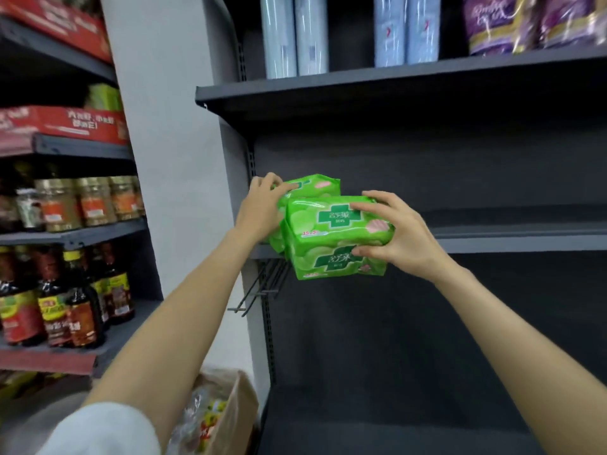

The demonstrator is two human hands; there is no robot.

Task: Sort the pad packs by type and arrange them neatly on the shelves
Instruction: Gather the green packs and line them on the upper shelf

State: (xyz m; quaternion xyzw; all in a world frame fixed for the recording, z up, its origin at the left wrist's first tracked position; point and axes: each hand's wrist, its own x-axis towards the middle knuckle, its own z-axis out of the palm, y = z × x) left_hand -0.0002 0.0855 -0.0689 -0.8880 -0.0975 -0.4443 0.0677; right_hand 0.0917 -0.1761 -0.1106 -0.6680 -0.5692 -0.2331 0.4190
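Observation:
Two bright green pad packs with a dark green cross logo are stacked in my right hand (399, 234); its fingers curl over the upper pack (328, 221) and its thumb presses the lower pack (331, 262). They hang at the front edge of the grey middle shelf (512, 243), near its left end. A further green pad pack (312, 187) lies on that shelf behind them. My left hand (261, 208) rests on that rear pack, fingers curled over its top left corner.
Light blue packs (295, 34) and purple packs (525, 23) stand on the shelf above. Left shelves hold sauce bottles (82, 307), jars (78, 201) and red boxes (65, 121). A cardboard box (226, 412) of goods sits low left. Metal hooks (259, 287) jut out below the shelf.

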